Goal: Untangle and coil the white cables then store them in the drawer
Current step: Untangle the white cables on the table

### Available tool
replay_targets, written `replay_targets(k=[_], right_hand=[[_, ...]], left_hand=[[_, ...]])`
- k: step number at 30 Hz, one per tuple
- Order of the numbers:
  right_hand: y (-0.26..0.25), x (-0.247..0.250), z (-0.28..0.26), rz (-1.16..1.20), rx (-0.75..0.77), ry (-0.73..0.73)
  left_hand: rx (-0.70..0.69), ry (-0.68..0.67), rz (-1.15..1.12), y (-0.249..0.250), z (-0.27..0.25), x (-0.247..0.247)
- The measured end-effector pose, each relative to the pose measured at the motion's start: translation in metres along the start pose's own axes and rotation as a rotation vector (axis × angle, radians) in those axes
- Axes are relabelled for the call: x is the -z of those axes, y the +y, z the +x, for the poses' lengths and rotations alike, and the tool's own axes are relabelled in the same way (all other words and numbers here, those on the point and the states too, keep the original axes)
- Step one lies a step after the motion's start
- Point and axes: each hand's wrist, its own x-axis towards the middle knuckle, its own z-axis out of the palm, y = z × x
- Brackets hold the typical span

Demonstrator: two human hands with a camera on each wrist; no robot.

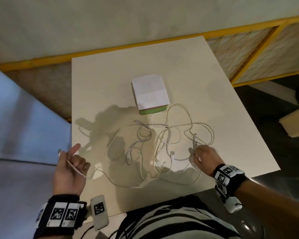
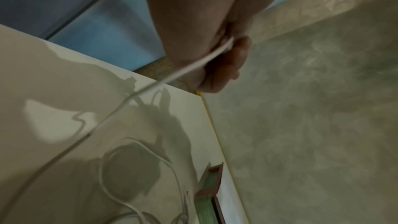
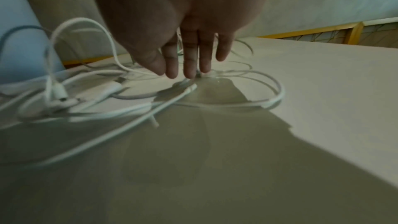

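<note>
A loose tangle of white cables point(image 1: 155, 145) lies across the middle of the white table point(image 1: 214, 100). My left hand point(image 1: 72, 159) hovers past the table's left edge, palm up. It pinches one cable end point(image 1: 76, 169), which runs taut down to the tangle; the left wrist view shows that cable point(image 2: 172, 77) held between the fingers of the left hand point(image 2: 226, 54). At the tangle's right side, my right hand point(image 1: 195, 154) reaches down. In the right wrist view the right hand point(image 3: 185, 69) has straight fingers whose tips touch a cable point(image 3: 185, 89) on the table.
A small green box point(image 1: 152, 95) with white paper on top stands just behind the cables, also seen as a green box point(image 2: 206, 198) in the left wrist view. A yellow-framed mesh panel point(image 1: 248, 54) runs behind the table. A pale block point(image 1: 295, 121) sits off to the right.
</note>
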Motion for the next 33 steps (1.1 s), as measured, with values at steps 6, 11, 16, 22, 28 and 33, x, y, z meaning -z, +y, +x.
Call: replay_targets(k=[6,11,16,22,28,33], right_hand=[[-0.057,-0.012,-0.003,0.071,-0.154,-0.091],[-0.090,-0.032,0.014,0.219,-0.471,-0.203],[-0.093,-0.035,0.016,0.340,-0.647,-0.126],[-0.121,0.009,0.019,0.826,-0.610,0.459],[-0.199,0.078,0.032,1.031,-0.302,0.736],[-0.259,0.065,0.050,1.037,-0.162,0.567]], left_hand=[[0.093,-0.079,0.059,0.011,0.019,-0.002],[0.128,-0.136,0.190,0.012,0.031,-0.009],[0.167,-0.252,0.261,0.017,0.045,-0.017],[0.279,-0.329,0.235,0.039,0.057,-0.030],[0.211,-0.455,0.295,0.048,0.057,-0.053],[0.168,-0.539,0.450,0.038,0.036,-0.096]])
